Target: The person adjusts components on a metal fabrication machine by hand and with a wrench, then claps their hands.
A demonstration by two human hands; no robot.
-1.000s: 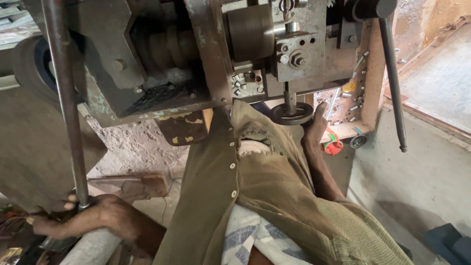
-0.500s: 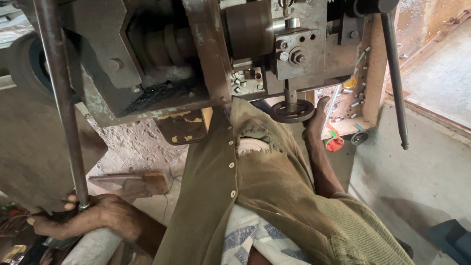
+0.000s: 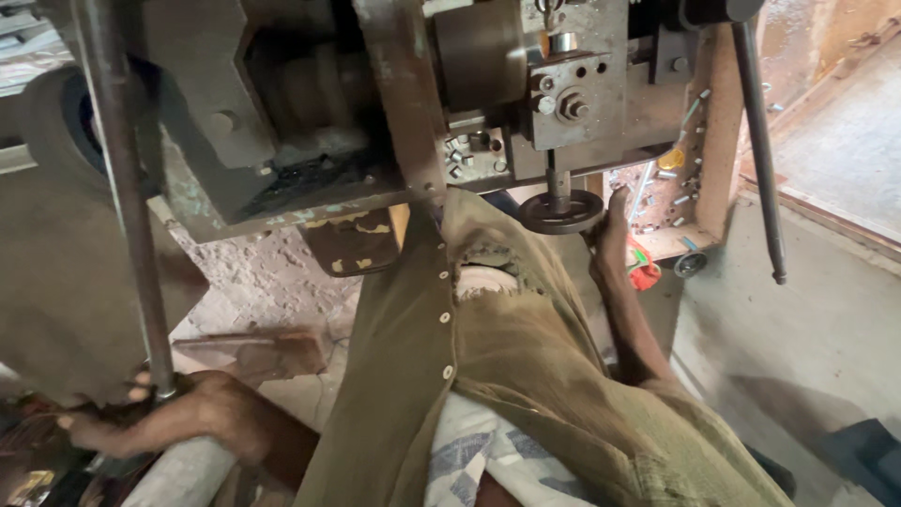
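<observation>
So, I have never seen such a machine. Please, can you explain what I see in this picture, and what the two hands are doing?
The picture comes from a camera worn on the person's head, looking down past their olive shirt. Above is a heavy grey metal machine, worn and oily. The left hand grips the lower end of a long upright steel lever, fingers wrapped around it. The right hand reaches up and touches a small round black handwheel under the machine head. Beside it, a wooden tray holds scattered small metal pieces. Another thin dark rod hangs at the right, untouched.
</observation>
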